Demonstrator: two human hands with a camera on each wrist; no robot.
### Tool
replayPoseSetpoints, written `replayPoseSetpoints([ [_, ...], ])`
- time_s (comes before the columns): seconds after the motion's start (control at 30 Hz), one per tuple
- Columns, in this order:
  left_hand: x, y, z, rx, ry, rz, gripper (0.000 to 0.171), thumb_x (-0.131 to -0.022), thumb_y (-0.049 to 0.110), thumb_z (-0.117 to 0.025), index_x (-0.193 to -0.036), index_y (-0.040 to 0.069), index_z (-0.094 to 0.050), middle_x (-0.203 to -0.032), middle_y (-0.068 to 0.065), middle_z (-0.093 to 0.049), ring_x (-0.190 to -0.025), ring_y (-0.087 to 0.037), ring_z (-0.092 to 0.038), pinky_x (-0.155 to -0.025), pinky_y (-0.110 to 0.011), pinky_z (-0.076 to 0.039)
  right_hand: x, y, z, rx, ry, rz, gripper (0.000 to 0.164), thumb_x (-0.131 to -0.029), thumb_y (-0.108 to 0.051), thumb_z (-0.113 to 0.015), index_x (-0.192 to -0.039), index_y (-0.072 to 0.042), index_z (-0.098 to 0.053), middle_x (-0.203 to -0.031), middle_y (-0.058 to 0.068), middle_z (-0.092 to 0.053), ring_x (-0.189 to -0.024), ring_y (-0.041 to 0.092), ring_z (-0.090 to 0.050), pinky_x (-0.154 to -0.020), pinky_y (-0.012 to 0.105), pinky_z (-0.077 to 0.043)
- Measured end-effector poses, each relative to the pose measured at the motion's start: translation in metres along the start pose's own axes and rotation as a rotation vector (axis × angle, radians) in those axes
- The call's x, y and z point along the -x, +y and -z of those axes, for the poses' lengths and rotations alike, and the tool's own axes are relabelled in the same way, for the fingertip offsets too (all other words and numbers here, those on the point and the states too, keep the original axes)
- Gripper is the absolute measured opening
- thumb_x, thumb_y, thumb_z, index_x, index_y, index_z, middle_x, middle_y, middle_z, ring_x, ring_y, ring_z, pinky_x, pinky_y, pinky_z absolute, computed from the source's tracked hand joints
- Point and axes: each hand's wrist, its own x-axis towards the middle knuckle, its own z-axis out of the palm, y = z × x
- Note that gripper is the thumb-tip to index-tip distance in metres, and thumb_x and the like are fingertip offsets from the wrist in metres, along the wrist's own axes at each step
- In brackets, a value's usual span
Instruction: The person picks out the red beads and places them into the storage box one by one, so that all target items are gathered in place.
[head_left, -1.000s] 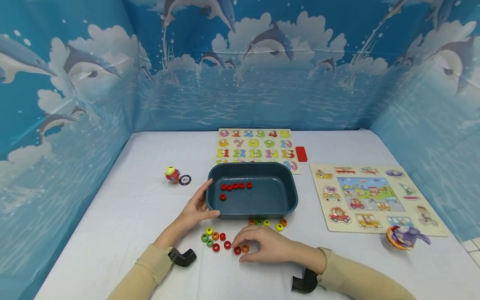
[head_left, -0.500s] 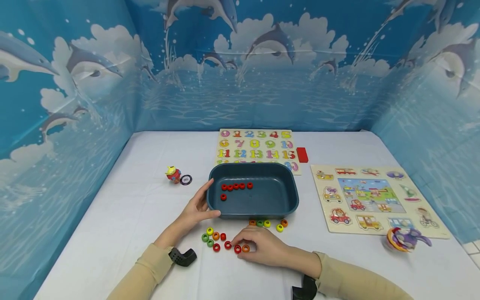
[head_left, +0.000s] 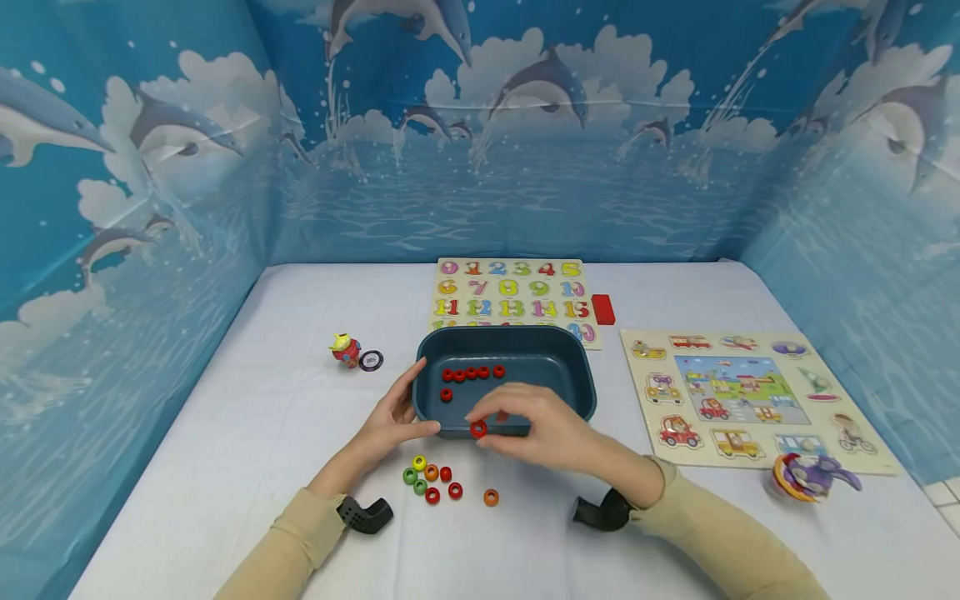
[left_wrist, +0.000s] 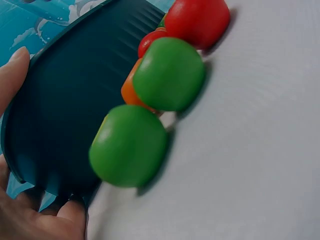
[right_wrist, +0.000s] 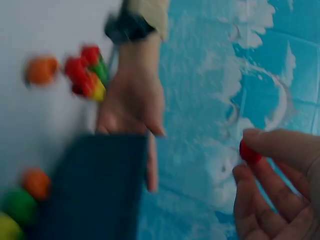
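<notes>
My right hand (head_left: pixel 536 427) pinches a red bead (head_left: pixel 478 429) between thumb and fingertips, over the near rim of the dark blue tray (head_left: pixel 540 392). In the right wrist view the same red bead (right_wrist: pixel 250 152) shows between the thumb and finger. My left hand (head_left: pixel 390 422) grips the tray's left end, thumb along the near corner and fingers at the side. Inside the tray several red beads (head_left: pixel 472 373) form a row, with a single red bead (head_left: pixel 446 395) in front of it. On the cloth before the tray lie several red, green, yellow and orange beads (head_left: pixel 431 472).
An orange bead (head_left: pixel 491 497) lies apart on the white cloth (head_left: pixel 225 467). Behind the tray is a number puzzle board (head_left: pixel 495 287), with a red block (head_left: pixel 603 309) beside it. A vehicle puzzle (head_left: pixel 652 433) and purple toy (head_left: pixel 813 477) are at right; a small figurine (head_left: pixel 346 350) stands at left.
My right hand has picked up a red bead from beside the orange one and carried it forward to the tray's near rim. The left hand and the tray stay in place.
</notes>
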Motion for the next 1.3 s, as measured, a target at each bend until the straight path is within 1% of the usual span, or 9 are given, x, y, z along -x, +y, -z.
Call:
replayPoseSetpoints([
  [0.1, -0.001, -0.003, 0.001, -0.001, 0.006, 0.006, 0.086, -0.076, 0.005, -0.070, -0.142, 0.028, -0.021, -0.147, 0.004, -0.012, -0.133, -0.016, -0.014, -0.102, -0.025, -0.024, -0.022, 0.004, 0.020, -0.006, -0.011, 0.073, 0.029, -0.074, -0.008, -0.072, -0.102, -0.010, -0.063, -0.097, 0.003, -0.063, -0.088, 0.012, -0.057, -0.071, 0.030, -0.051],
  [0.2, -0.001, -0.003, 0.002, -0.009, 0.006, 0.017, 0.085, -0.076, 0.005, -0.070, -0.141, 0.031, -0.021, -0.146, 0.005, -0.011, -0.133, -0.015, -0.014, -0.102, -0.024, -0.024, -0.042, 0.010, 0.035, -0.024, -0.042, 0.086, 0.029, -0.075, -0.009, -0.071, -0.103, -0.009, -0.063, -0.098, 0.001, -0.062, -0.085, 0.012, -0.057, -0.069, 0.031, -0.051],
  [0.37, 0.000, 0.002, 0.000, -0.012, -0.004, 0.034, 0.087, -0.077, 0.000, -0.067, -0.143, 0.027, -0.017, -0.147, 0.002, -0.009, -0.133, -0.019, -0.012, -0.104, -0.028, -0.022, -0.070, 0.027, 0.047, -0.054, -0.148, 0.008, 0.029, -0.079, -0.012, -0.068, -0.107, -0.010, -0.062, -0.102, -0.002, -0.062, -0.085, 0.011, -0.057, -0.070, 0.032, -0.052],
  [0.5, 0.002, 0.012, -0.003, -0.033, -0.003, 0.046, 0.087, -0.077, 0.000, -0.066, -0.143, 0.023, -0.016, -0.147, 0.001, -0.008, -0.133, -0.019, -0.012, -0.104, -0.030, -0.022, -0.083, 0.049, 0.045, -0.063, -0.253, -0.112, 0.032, -0.078, -0.014, -0.069, -0.108, -0.008, -0.061, -0.101, -0.003, -0.062, -0.087, 0.009, -0.057, -0.075, 0.029, -0.050],
  [0.7, 0.003, 0.018, -0.006, -0.043, -0.001, 0.043, 0.086, -0.077, 0.002, -0.067, -0.143, 0.021, -0.015, -0.148, -0.001, -0.008, -0.133, -0.020, -0.012, -0.104, -0.030, -0.022, -0.088, 0.082, 0.033, -0.129, -0.347, -0.237, 0.034, -0.077, -0.013, -0.070, -0.109, -0.005, -0.060, -0.095, -0.001, -0.063, -0.084, 0.012, -0.059, -0.072, 0.029, -0.050],
  [0.87, 0.000, 0.003, -0.001, -0.014, -0.003, 0.034, 0.088, -0.076, 0.002, -0.068, -0.143, 0.025, -0.017, -0.147, 0.001, -0.008, -0.133, -0.018, -0.013, -0.103, -0.029, -0.023, -0.085, 0.110, 0.019, -0.208, -0.409, -0.290, 0.034, -0.077, -0.009, -0.069, -0.109, -0.001, -0.060, -0.095, 0.003, -0.062, -0.081, 0.014, -0.060, -0.068, 0.029, -0.052],
  [0.93, -0.001, -0.004, 0.001, 0.001, -0.003, 0.025, 0.088, -0.076, 0.002, -0.069, -0.142, 0.028, -0.018, -0.147, 0.003, -0.009, -0.133, -0.016, -0.014, -0.103, -0.027, -0.023, -0.083, 0.113, 0.015, -0.209, -0.443, -0.318, 0.034, -0.077, -0.007, -0.069, -0.108, -0.002, -0.060, -0.094, 0.004, -0.062, -0.080, 0.015, -0.061, -0.067, 0.029, -0.052],
  [1.07, -0.001, -0.004, 0.001, -0.003, 0.000, 0.021, 0.088, -0.075, 0.004, -0.070, -0.142, 0.029, -0.019, -0.147, 0.004, -0.009, -0.133, -0.015, -0.014, -0.103, -0.027, -0.023, -0.083, 0.113, 0.007, -0.167, -0.509, -0.356, 0.033, -0.075, -0.007, -0.071, -0.107, -0.008, -0.062, -0.092, 0.000, -0.063, -0.074, 0.013, -0.062, -0.063, 0.028, -0.053],
  [1.3, 0.001, 0.005, 0.000, -0.031, 0.000, 0.038, 0.088, -0.076, 0.001, -0.068, -0.143, 0.025, -0.016, -0.147, 0.001, -0.008, -0.133, -0.018, -0.013, -0.104, -0.029, -0.023, -0.085, 0.115, -0.006, -0.026, -0.578, -0.332, 0.031, -0.073, -0.009, -0.073, -0.102, -0.013, -0.063, -0.091, -0.004, -0.062, -0.071, 0.007, -0.060, -0.063, 0.021, -0.052],
])
